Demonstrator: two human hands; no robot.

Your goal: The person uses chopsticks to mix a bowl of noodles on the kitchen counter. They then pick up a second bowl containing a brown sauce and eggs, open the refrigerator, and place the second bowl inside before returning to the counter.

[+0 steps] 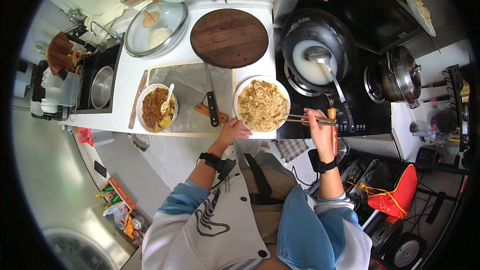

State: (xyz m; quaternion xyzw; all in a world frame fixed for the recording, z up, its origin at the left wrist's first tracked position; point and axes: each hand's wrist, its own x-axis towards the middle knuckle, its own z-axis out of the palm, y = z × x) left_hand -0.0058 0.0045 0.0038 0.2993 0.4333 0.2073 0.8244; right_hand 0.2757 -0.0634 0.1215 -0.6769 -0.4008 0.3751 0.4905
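My right hand grips a pair of chopsticks, whose tips reach over the right rim of a white bowl. Pale, shredded food mixed with brown bits fills that bowl. Against its lower left side rests my left hand, fingers stretched along the rim; whether it grips the bowl is hard to see. A second bowl, farther left, holds brown crumbled food over something yellow, with a white spoon in it. Between the bowls a cleaver lies on a grey board.
On the black cooktop sits a wok of whitish liquid with a metal skimmer in it. A lidded pot stands to its right. Behind are a round wooden board and a lidded glass bowl. The sink is at left.
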